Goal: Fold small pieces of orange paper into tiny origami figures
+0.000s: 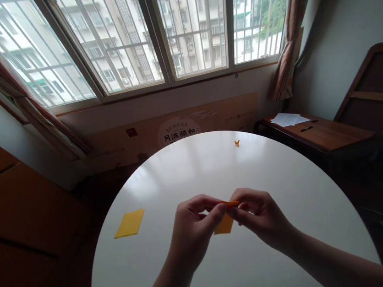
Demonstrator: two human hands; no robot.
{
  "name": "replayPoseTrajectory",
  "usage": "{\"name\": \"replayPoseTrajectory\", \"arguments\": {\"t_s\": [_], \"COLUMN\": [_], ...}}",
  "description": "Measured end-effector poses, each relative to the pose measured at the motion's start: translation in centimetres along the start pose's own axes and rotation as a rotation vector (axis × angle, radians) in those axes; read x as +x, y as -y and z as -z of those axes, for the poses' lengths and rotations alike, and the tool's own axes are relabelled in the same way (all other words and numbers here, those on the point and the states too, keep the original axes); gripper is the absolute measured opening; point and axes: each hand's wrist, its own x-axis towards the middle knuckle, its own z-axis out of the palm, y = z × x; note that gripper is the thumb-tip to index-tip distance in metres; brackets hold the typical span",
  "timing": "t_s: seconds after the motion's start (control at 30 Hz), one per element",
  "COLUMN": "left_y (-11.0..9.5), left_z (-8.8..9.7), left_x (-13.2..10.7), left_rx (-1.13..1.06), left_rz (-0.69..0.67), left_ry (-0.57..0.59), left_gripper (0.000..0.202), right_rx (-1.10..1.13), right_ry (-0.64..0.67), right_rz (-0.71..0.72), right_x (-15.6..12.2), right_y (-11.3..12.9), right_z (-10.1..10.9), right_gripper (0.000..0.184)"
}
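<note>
a folded orange paper [232, 203] sits at lower centre of the frame, pinched between the fingertips of the left hand [197, 225] and right hand [259, 211], both closed on it. some folding seems done; how much is left can't be told. seen nearly edge-on, its long axis runs left to right, dipping slightly rightward. an orange patch [223, 227] shows below, perhaps a separate sheet. a small shaped orange piece [236, 143] stands upper right on the white table [151, 277], apparently finished.

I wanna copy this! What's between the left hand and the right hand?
The head view shows orange paper between the left hand and the right hand, pinched by both.
</note>
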Motion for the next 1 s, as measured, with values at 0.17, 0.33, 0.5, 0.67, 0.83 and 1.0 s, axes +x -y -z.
{"name": "replayPoseTrajectory", "arguments": {"t_s": [0.17,0.33,0.5,0.67,0.83,1.0], "left_y": [0.4,0.6,0.7,0.7,0.8,1.1], "left_z": [0.0,0.1,0.0,0.0,0.1,-0.2], "left_x": [0.0,0.1,0.3,0.3,0.2,0.3], "left_rx": [-0.052,-0.076,-0.076,-0.079,-0.095,-0.101], "left_rz": [0.002,0.006,0.009,0.027,0.041,0.042], "left_ry": [-0.011,-0.010,-0.016,-0.019,-0.027,-0.062], "left_gripper": [0.022,0.022,0.023,0.023,0.022,0.025], "right_rx": [0.002,0.007,0.002,0.001,0.024,0.075], "right_ry": [-0.009,-0.019,-0.024,-0.026,-0.050,-0.063], "right_rz": [-0.003,-0.019,-0.019,-0.020,-0.035,-0.065], "right_x": [-0.1,0.0,0.1,0.0,0.1,0.4], "right_y": [0.1,0.3,0.3,0.2,-0.1,-0.5], "right_z": [0.0,-0.1,-0.1,-0.1,-0.1,0.0], "right_gripper": [0.018,0.021,0.021,0.020,0.019,0.021]}}
